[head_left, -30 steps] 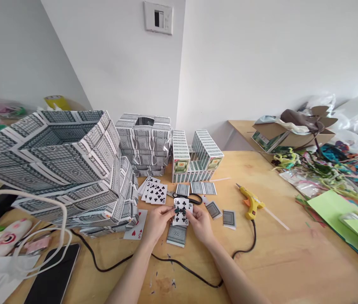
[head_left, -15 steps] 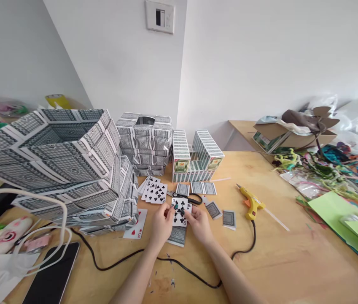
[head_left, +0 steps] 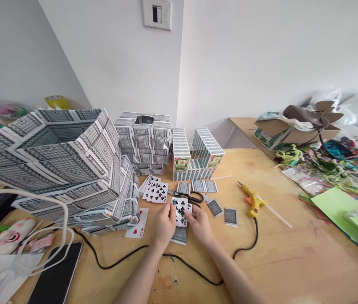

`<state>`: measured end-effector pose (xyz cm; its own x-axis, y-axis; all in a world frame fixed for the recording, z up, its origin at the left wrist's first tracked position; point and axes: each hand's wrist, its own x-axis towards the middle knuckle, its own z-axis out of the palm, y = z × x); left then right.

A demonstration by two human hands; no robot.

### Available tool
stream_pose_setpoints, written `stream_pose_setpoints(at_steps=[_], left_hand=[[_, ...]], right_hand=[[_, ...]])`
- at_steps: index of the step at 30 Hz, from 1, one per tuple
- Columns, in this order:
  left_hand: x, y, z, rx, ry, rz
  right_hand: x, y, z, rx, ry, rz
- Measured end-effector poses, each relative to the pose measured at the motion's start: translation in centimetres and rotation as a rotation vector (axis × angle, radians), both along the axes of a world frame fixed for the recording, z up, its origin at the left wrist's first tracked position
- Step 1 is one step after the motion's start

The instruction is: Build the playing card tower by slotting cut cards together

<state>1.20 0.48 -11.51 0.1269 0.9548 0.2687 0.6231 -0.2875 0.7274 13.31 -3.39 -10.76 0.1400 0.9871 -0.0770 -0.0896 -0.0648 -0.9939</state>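
A nine of clubs card (head_left: 180,211) faces up between my two hands, with another card's edge showing behind its right side. My left hand (head_left: 165,221) pinches the left edge. My right hand (head_left: 200,224) grips the right side, thumb on the card's face. Just below lies a face-down card (head_left: 179,236), partly hidden by the hands. Fanned club cards (head_left: 158,192) rest behind my left hand, and black-handled scissors (head_left: 194,197) lie beyond the held card. A three of hearts (head_left: 139,226) is left of my left hand. More face-down cards (head_left: 231,216) lie to the right.
Large card-built structures (head_left: 71,164) stand at the left. Stacked card packs (head_left: 197,172) are at the back. A yellow glue gun (head_left: 254,202) lies right, its black cord crossing under my arms. A phone (head_left: 57,274) and white cable are front left.
The view has shifted slightly. My left hand's fingers have closed more against the left edge of the held card; the card stays in nearly the same place.
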Motion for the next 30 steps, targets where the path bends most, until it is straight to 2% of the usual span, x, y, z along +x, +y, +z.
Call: stream_pose_setpoints(at_steps=[12,23,27,30], left_hand=[[0.0,-0.2,-0.2,0.09,-0.028,-0.039],[-0.1,-0.2,-0.1,0.153,0.044,0.013],[-0.1,-0.3,0.1,0.195,0.104,-0.042],[0.2,-0.6,0.3,0.223,0.133,-0.078]], right_hand=[[0.4,0.2,-0.5,-0.003,-0.074,-0.057],[0.6,0.3,0.7,-0.004,0.135,0.075],[0.2,0.1,0.5,0.029,0.048,0.005],[-0.4,-0.2,0.0,0.027,-0.108,-0.116]])
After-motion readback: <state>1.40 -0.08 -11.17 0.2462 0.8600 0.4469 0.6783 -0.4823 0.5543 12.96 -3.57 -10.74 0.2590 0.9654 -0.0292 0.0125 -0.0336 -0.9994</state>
